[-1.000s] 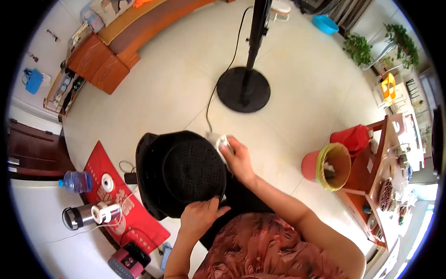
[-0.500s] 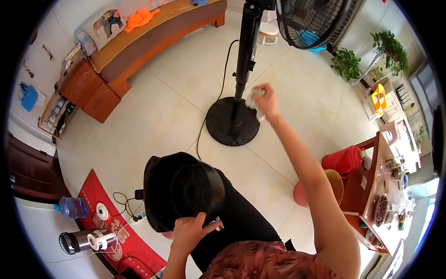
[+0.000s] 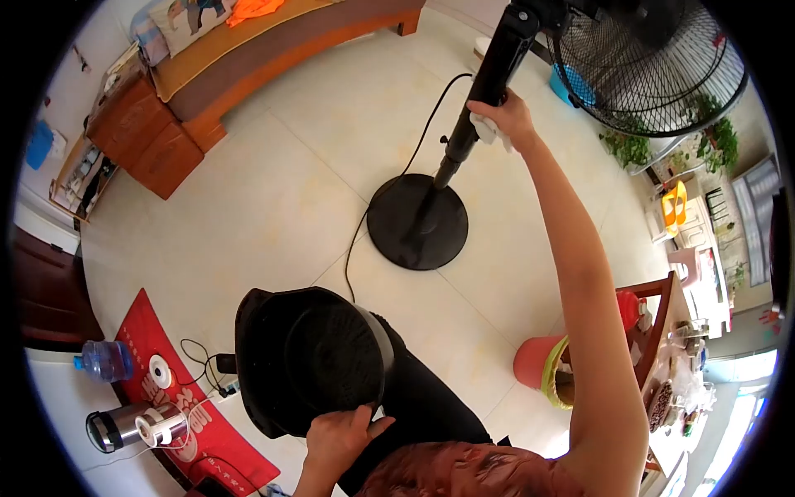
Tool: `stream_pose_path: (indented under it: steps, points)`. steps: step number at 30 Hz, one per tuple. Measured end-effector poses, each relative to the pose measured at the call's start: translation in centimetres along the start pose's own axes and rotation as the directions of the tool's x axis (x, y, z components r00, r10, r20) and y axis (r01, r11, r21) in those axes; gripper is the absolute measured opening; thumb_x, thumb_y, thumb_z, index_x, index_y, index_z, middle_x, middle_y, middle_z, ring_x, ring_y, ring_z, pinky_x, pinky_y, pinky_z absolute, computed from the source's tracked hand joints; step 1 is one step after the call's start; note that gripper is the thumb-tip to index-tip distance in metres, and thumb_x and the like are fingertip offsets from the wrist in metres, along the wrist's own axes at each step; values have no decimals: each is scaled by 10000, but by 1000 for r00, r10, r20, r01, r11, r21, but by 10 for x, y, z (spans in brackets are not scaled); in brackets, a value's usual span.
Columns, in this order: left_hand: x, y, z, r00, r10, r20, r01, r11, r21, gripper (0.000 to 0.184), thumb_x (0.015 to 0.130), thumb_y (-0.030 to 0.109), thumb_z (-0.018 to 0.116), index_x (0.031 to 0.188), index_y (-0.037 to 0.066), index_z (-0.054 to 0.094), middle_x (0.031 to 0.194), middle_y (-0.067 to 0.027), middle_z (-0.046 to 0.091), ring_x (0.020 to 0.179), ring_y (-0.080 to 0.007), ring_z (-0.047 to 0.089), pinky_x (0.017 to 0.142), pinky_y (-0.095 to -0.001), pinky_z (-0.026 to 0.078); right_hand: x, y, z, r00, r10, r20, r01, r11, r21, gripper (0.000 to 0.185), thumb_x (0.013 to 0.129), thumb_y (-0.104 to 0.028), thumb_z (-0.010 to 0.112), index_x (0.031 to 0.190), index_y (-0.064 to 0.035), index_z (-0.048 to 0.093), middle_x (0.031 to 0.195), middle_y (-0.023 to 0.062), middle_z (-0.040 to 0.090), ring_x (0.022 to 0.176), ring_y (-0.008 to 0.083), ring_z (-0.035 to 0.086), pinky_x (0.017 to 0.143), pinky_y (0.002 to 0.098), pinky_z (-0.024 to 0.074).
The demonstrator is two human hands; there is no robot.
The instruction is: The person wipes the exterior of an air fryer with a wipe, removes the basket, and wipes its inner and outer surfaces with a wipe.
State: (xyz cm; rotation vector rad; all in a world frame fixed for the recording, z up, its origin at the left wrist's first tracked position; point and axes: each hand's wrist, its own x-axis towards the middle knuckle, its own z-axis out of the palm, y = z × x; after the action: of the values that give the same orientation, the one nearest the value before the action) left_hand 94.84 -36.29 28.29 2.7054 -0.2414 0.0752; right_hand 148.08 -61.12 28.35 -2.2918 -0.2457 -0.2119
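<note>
My left hand point(image 3: 341, 439) grips the near rim of a black basket point(image 3: 310, 364) with a perforated round bottom, held over my lap. My right hand point(image 3: 507, 120) is stretched far forward, its fingers closed on the black pole point(image 3: 497, 62) of a standing fan. A crumpled white cloth point(image 3: 489, 131) is pressed under that hand, against the pole. The fan's caged head point(image 3: 650, 70) is at the upper right, and its round base point(image 3: 417, 222) rests on the floor.
A black cord point(image 3: 397, 178) runs over the tiles beside the fan base. To the right stand a pink bin point(image 3: 537, 361) and a wooden table point(image 3: 654, 340). At left are a red mat point(image 3: 203, 422), a water bottle point(image 3: 108, 361) and a steel kettle point(image 3: 116, 428). A wooden bench point(image 3: 240, 74) is behind.
My right hand has moved forward with the cloth from the basket's side to the fan pole and closed on it. The pole now leans to the right. My left hand still holds the basket.
</note>
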Motion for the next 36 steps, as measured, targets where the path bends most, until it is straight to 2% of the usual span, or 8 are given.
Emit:
stream_pose_path:
  steps: [10, 13, 19, 23, 26, 30, 32, 36]
  points:
    - [5, -34, -2, 1000, 21, -3, -21, 1000, -7, 353, 756, 371, 794, 806, 94, 583, 483, 8, 514, 416, -145, 541, 441, -251, 433, -15, -22, 8, 982, 80, -169, -73, 996, 50, 664, 620, -421, 857, 1095, 4, 670, 951, 105, 712, 834, 169, 669, 764, 310, 522]
    - [5, -35, -3, 1000, 12, 2, -12, 1000, -18, 342, 755, 354, 796, 824, 93, 586, 494, 8, 517, 428, -143, 548, 446, -252, 436, -5, -32, 18, 974, 149, -172, -115, 974, 198, 664, 610, -426, 861, 1081, 5, 679, 962, 108, 715, 843, 168, 672, 770, 313, 523]
    - [6, -34, 1, 1000, -6, -13, 6, 1000, -15, 321, 777, 323, 780, 841, 77, 585, 532, -1, 535, 462, -144, 568, 460, -261, 449, 12, -48, 46, 937, 99, -334, -120, 992, -46, 794, 533, -508, 871, 1051, 56, 660, 990, 184, 711, 935, 287, 690, 825, 389, 529]
    - [5, -33, -2, 1000, -18, 11, 18, 1000, 6, 299, 801, 306, 759, 876, 64, 600, 551, -2, 559, 474, -145, 580, 472, -261, 461, 24, -66, 65, 919, 226, -322, -240, 971, -3, 822, 530, -545, 860, 1035, 72, 661, 980, 216, 704, 946, 305, 687, 795, 405, 538]
    - [1, -34, 2, 999, -30, -15, 30, 1000, -7, 290, 811, 292, 751, 902, 55, 613, 596, -8, 597, 497, -139, 594, 484, -253, 470, 32, -73, 86, 848, 245, -469, -282, 960, -8, 838, 509, -572, 867, 1004, 77, 677, 944, 219, 710, 920, 329, 689, 799, 395, 532]
    - [-1, -42, -2, 999, -51, 1, 51, 998, 21, 289, 829, 286, 733, 919, 40, 613, 666, -22, 633, 527, -130, 606, 500, -244, 477, 45, -73, 103, 828, 291, -478, -324, 946, 16, 767, 535, -573, 852, 924, 72, 707, 950, 229, 708, 935, 331, 687, 816, 408, 528]
    - [-3, -48, -4, 998, -60, -11, 61, 997, 37, 292, 837, 286, 725, 926, 34, 609, 685, -25, 637, 535, -126, 607, 502, -243, 475, 52, -66, 109, 839, 207, -503, -238, 971, 2, 791, 530, -586, 848, 938, 76, 705, 970, 232, 706, 946, 326, 686, 826, 403, 527]
    - [-12, -59, -10, 993, -121, -7, 121, 992, 46, 290, 847, 292, 708, 934, 36, 601, 673, -18, 622, 535, -125, 605, 507, -245, 475, 66, -54, 120, 801, 208, -561, -311, 946, -92, 824, 548, -594, 850, 980, 90, 692, 1000, 202, 710, 944, 291, 689, 819, 376, 531]
